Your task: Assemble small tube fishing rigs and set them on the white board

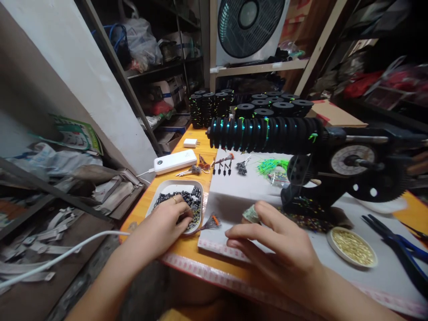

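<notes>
White and shallow, the tray [167,186] sits on the wooden table [183,245] toward the left, and the left hand [172,214] hides part of the small dark pieces [192,195] in it. Above, the fan [249,26] is cut off by the top edge; at the right, the blue-handled pliers [397,249] run out of view and the far end of the black machine [352,160] is blurred. Marks on the machine's round dial and on the white power bank [175,161] are too small to read. The left hand is partly curled, fingers down among the pieces; whether it has hold of any cannot be told. Over the pale board [230,191], the right hand [281,240] is loosely bent, its lower two fingertips close together, and whether they pinch something small cannot be made out. Greenish material [251,215] shows at another fingertip.
</notes>
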`<move>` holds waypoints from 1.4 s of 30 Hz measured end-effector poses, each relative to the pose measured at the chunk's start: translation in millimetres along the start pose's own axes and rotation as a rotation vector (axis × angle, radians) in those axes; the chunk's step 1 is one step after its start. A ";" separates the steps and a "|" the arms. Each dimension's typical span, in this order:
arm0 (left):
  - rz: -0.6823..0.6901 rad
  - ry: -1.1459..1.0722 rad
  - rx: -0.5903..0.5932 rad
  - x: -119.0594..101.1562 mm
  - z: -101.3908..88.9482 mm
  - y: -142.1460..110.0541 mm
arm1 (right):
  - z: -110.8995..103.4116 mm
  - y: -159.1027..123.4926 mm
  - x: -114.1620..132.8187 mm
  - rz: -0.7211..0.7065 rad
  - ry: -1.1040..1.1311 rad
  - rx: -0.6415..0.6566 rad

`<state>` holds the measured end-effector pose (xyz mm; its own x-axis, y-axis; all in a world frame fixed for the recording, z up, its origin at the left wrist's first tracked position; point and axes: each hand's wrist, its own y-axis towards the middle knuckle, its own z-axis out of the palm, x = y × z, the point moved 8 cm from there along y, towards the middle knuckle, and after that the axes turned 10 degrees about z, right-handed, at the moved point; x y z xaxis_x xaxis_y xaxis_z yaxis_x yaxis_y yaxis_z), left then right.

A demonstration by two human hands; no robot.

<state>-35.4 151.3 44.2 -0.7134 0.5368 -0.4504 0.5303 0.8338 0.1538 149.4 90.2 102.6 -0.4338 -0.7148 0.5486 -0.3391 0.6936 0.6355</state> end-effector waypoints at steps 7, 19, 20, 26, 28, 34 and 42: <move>-0.056 0.003 -0.004 0.8 1.7 3.6 | 1.2 -0.2 -0.3 -0.010 0.002 -0.010; -0.290 -0.536 -0.389 -18.6 3.1 -27.3 | -0.6 -2.6 -3.7 0.105 0.097 -0.056; -0.312 -0.633 -0.436 -24.3 10.3 -30.8 | -1.4 -3.5 -4.3 0.128 0.120 -0.060; -0.533 -1.169 -0.868 -49.6 39.4 -45.2 | -0.9 -5.8 1.7 0.149 0.167 -0.020; -0.568 -1.176 -0.926 -54.5 40.6 -45.3 | -0.6 -4.7 4.6 0.132 0.153 -0.016; -0.563 -1.149 -0.980 -59.1 38.3 -44.8 | -2.1 -2.2 4.2 0.127 0.110 -0.037; -0.595 -1.184 -1.011 -56.9 42.7 -47.9 | -1.0 -6.7 3.0 0.157 0.085 -0.036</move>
<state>-0.6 75.3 24.9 0.2752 0.1405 -0.9511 -0.4977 0.8672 -0.0159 151.2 83.3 100.5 -0.4066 -0.6041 0.6854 -0.2417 0.7946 0.5569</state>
